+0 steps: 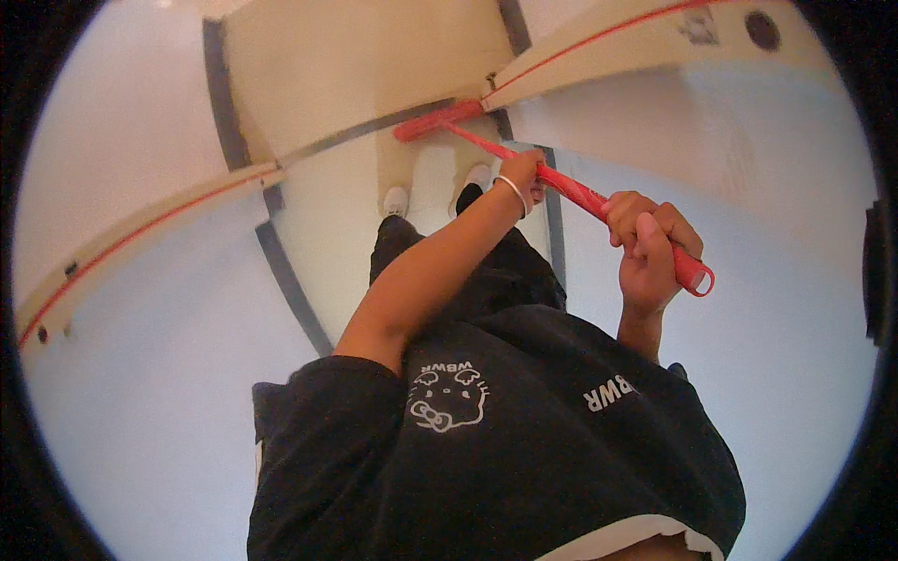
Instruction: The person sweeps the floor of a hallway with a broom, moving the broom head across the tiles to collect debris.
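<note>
A red broom [579, 195] runs slantwise across the view, its wide head [438, 120] low by the floor at a doorway. My left hand [523, 175], with a white band at the wrist, is closed round the middle of the handle. Nearer to me, my right hand [652, 242] grips the thicker upper part, just below the hanging loop [704, 282]. My left arm reaches across the front of my body. Some fingers of both hands are hidden behind the handle.
My white shoes [396, 201] stand on the pale floor [330, 189] just short of a dark threshold strip [365, 127]. Pale walls with a red line [161, 245] flank the doorway. Dark frame edges [226, 98] border the passage, and a dark object [873, 273] stands at the far right.
</note>
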Demonstrator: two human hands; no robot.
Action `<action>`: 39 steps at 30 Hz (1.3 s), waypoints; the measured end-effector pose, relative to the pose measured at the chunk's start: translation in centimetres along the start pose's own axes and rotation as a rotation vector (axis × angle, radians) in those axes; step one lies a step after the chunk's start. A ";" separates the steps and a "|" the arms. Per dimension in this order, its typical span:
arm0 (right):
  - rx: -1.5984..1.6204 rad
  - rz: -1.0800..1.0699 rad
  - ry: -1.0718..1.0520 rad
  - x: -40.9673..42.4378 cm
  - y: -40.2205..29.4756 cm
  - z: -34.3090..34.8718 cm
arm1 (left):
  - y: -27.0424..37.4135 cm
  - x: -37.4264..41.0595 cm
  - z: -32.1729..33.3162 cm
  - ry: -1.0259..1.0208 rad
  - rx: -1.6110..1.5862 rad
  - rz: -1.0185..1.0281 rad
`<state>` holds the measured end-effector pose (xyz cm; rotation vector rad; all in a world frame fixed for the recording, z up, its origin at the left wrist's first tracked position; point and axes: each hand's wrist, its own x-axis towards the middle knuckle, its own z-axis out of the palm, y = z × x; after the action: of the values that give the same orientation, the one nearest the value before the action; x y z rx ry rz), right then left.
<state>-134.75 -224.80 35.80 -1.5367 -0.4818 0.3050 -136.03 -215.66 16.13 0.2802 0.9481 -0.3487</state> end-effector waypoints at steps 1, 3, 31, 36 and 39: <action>0.037 -0.057 0.007 -0.6 -0.1 0.0 | 0.3 -0.4 0.3 0.010 0.043 0.007; 0.089 -0.172 0.044 -2.8 -0.5 0.7 | 0.2 -2.0 0.1 0.023 0.104 0.082; -0.505 -0.185 1.397 -37.7 -8.7 19.1 | -24.0 -21.9 -12.8 -0.358 1.624 -0.813; -0.471 -0.110 1.566 -37.3 -3.0 19.9 | -26.5 -14.7 -17.7 -0.352 1.740 -0.753; -0.427 -0.073 1.617 -37.8 0.2 21.4 | -25.7 -12.6 -19.0 -0.353 1.898 -0.636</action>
<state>-177.93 -224.22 30.88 -1.6517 0.7255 -1.1273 -167.33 -229.67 13.91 1.5706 0.0354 -1.7862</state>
